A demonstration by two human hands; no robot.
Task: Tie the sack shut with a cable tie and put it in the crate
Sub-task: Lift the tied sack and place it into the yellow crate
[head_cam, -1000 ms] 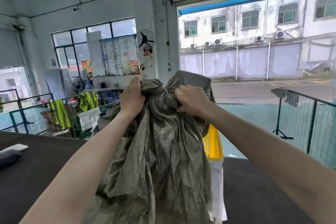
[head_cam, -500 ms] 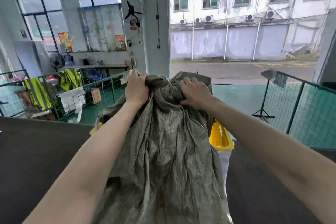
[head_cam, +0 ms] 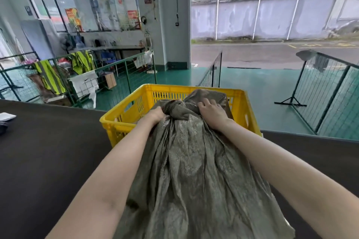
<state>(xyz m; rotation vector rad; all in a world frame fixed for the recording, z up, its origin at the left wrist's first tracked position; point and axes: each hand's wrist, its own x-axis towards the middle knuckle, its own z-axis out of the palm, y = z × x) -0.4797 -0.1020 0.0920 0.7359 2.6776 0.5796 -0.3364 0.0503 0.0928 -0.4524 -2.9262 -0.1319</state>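
Observation:
A crumpled grey-green woven sack (head_cam: 194, 170) stretches from my lap area up to the yellow plastic crate (head_cam: 240, 103). Its gathered neck end lies over the crate's near rim and inside it. My left hand (head_cam: 157, 114) grips the bunched neck on the left. My right hand (head_cam: 212, 111) clutches the fabric on the right side of the neck. The cable tie is hidden in the folds between my hands. The crate stands at the far edge of the dark table (head_cam: 48, 151).
A white sheet (head_cam: 6, 116) lies at the table's left edge. Beyond the table are green mesh fences (head_cam: 124, 72), hi-vis vests (head_cam: 49, 77), a green floor and a black barrier (head_cam: 328, 91) on the right.
Both hands have come down and forward with the sack's neck, from held up at chest height into the yellow crate. My view has tilted downward, so the crate is fully visible.

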